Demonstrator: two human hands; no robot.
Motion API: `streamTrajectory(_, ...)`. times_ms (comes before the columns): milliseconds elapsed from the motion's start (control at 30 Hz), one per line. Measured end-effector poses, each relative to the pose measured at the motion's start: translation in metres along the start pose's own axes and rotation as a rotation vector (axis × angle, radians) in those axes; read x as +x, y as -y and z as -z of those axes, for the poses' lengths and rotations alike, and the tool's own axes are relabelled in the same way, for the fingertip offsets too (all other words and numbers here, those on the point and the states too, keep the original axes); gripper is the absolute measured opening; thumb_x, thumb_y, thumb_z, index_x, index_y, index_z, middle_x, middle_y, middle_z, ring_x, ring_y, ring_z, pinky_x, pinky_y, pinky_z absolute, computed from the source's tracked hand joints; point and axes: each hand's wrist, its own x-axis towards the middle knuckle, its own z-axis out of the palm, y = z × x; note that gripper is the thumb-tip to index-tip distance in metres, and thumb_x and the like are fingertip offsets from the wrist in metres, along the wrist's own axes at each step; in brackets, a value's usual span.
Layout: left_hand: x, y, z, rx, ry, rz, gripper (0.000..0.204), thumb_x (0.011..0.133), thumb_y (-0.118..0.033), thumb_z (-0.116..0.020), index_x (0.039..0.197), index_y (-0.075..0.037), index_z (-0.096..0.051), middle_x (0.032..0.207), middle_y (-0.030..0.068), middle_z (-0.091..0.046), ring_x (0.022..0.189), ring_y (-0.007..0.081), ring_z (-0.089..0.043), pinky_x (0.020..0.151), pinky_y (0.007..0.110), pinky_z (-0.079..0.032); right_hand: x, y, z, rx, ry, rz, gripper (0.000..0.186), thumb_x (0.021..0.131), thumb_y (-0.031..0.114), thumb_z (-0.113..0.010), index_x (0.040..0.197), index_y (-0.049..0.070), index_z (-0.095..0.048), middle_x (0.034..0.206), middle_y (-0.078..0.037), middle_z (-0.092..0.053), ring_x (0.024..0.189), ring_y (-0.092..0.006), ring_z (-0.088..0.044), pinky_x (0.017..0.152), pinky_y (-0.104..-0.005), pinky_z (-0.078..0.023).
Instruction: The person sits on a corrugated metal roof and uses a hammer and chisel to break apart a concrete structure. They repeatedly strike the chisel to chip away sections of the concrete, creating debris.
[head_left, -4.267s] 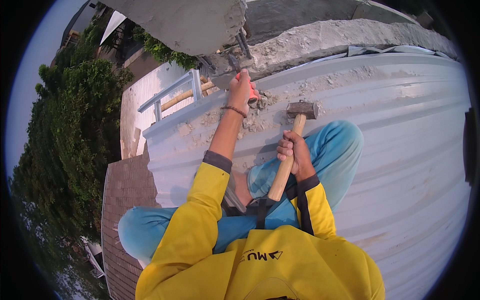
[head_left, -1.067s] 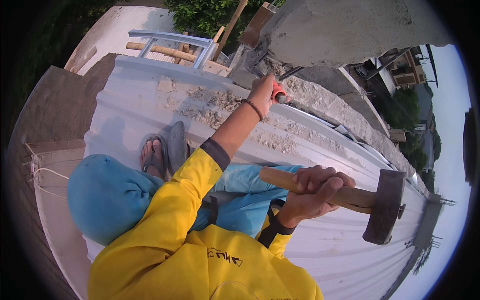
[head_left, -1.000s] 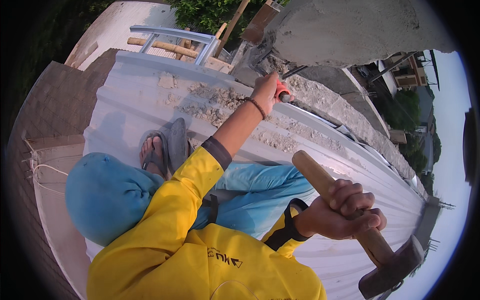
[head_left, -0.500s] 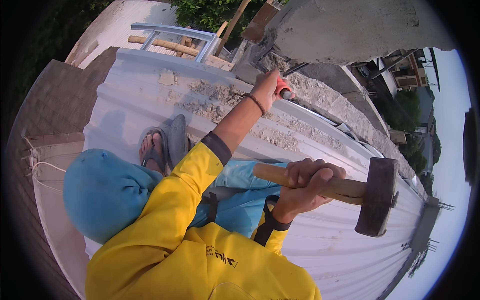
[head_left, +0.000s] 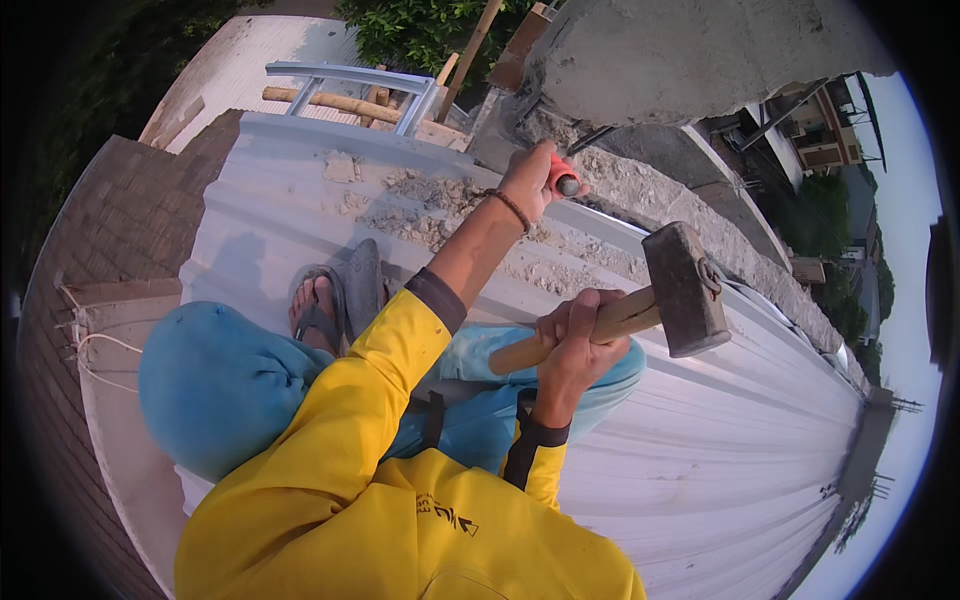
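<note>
My left hand (head_left: 528,184) is closed around a chisel (head_left: 567,187) with a red-orange grip; its round metal end sticks out of the fist. The chisel's tip is hidden behind the hand, near the broken concrete edge. My right hand (head_left: 578,350) grips the wooden handle of a sledgehammer (head_left: 688,292) partway along. The heavy, worn metal head is raised to the right of the chisel and apart from it.
Pale corrugated metal roofing (head_left: 720,440) lies under me, strewn with concrete rubble (head_left: 440,205). A rough concrete slab (head_left: 690,60) overhangs at upper right. Metal framing (head_left: 350,72) and a bamboo pole (head_left: 330,101) lie at the far left. My sandalled foot (head_left: 315,305) rests on the roofing.
The sledgehammer has swung up and to the left with my right hand, its head now closer to the chisel. My left hand stays almost in place on the chisel.
</note>
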Motion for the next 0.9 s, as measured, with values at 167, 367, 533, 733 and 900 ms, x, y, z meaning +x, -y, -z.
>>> streamTrajectory(167,0.008,0.010,0.012,-0.003,0.028,0.033,0.020,0.092,-0.012,-0.055,0.102,0.000,-0.043,0.104,0.0167,-0.043,0.089,0.0291,-0.054,0.079,0.060,-0.061,0.026,0.132,-0.029,0.411,-0.135,0.809,0.043,0.107,0.041,-0.035,0.074,0.014,-0.029,0.057,0.002,-0.026,0.044,-0.0089,-0.031,0.043,-0.0257,-0.034)
streamTrajectory(367,0.012,0.009,0.015,0.053,0.028,0.005,0.019,0.092,-0.011,-0.054,0.101,0.002,-0.044,0.099,0.0162,-0.049,0.080,0.0274,-0.058,0.077,0.059,-0.061,0.019,-0.002,-0.047,-0.366,0.219,-0.336,0.017,0.097,0.012,-0.061,0.088,0.008,-0.047,0.056,0.001,-0.045,0.041,-0.0085,-0.041,0.038,-0.0248,-0.034)
streamTrajectory(533,0.006,0.015,0.016,0.018,-0.030,0.021,0.019,0.092,-0.013,-0.056,0.101,0.000,-0.046,0.098,0.0134,-0.048,0.082,0.0243,-0.059,0.071,0.055,-0.062,-0.003,-0.010,-0.001,0.053,0.160,-0.276,0.018,0.096,0.015,-0.062,0.092,0.008,-0.046,0.058,0.003,-0.039,0.042,-0.0073,-0.036,0.041,-0.0265,-0.036)
streamTrajectory(733,0.025,0.016,0.020,-0.003,-0.029,-0.001,0.018,0.092,-0.016,-0.057,0.099,-0.001,-0.048,0.095,0.0111,-0.050,0.082,0.0238,-0.061,0.072,0.050,-0.061,0.031,0.112,-0.014,0.414,-0.063,0.737,0.025,0.104,0.025,-0.050,0.087,0.011,-0.037,0.055,0.001,-0.033,0.042,-0.0073,-0.030,0.041,-0.0259,-0.036)
streamTrajectory(900,0.020,0.016,0.022,0.035,0.008,-0.026,0.016,0.094,-0.016,-0.055,0.097,-0.001,-0.051,0.091,0.0102,-0.052,0.080,0.0226,-0.061,0.070,0.043,-0.061,0.027,0.017,-0.042,-0.128,0.021,0.331,0.020,0.098,0.019,-0.057,0.085,0.008,-0.047,0.059,-0.001,-0.052,0.049,-0.0091,-0.047,0.048,-0.0290,-0.042)
